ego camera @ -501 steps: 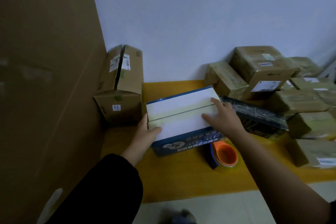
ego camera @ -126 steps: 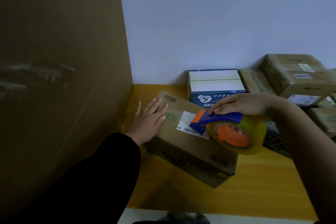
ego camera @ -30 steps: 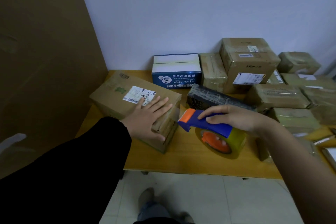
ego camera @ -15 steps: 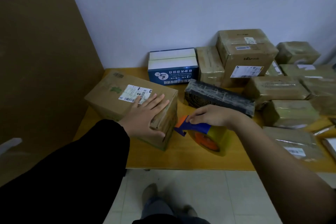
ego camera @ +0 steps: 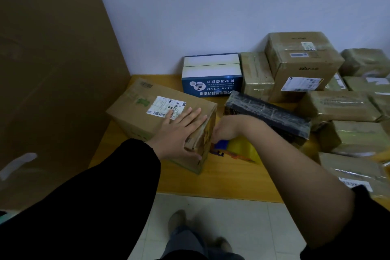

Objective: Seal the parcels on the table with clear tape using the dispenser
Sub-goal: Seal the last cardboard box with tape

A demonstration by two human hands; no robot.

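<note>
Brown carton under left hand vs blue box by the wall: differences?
Brown carton: plain cardboard, white shipping label; blue box: white top, printed blue side. Brown carton lies skewed with the left hand flat on it; blue box sits untouched by the wall. Both stand on the table.

The brown rectangular cardboard box (ego camera: pixel 135 116) carries a white paper label (ego camera: pixel 166 108) barred with black barcodes, the blue-handled plastic tape dispenser (ego camera: pixel 236 150) shows orange and yellowish tones (blurred), the navy rectangular carton (ego camera: pixel 211 85) has a white top, and the wooden table (ego camera: pixel 223 177) is ochre yellow.
</note>
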